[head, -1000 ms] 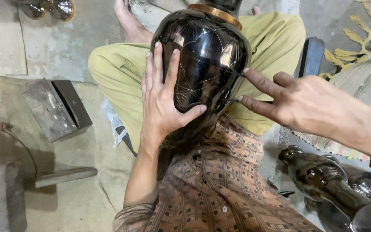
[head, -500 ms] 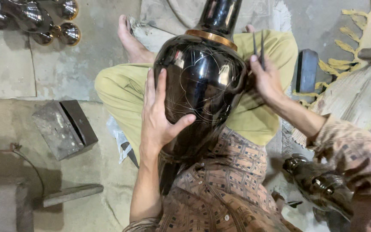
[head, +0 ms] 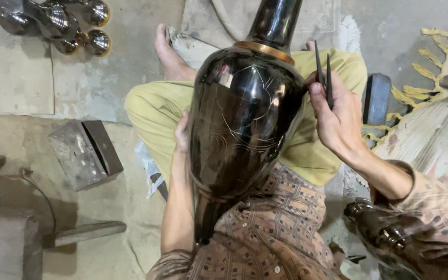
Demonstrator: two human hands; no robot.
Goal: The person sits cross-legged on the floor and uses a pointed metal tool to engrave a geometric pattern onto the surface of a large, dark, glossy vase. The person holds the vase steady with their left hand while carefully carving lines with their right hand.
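Head view: one large glossy black metal vase with brass neck ring [head: 245,119] on lap; left hand [head: 181,136] flat against its side, mostly hidden; right hand [head: 338,116] gripping thin dark pointed two-pronged tool [head: 323,70]. Four small shiny metal vessels [head: 71,23] on floor.

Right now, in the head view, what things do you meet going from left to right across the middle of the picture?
Grey metal block → left hand → black vase → right hand, holding a thin dark two-pronged tool → dark flat block.
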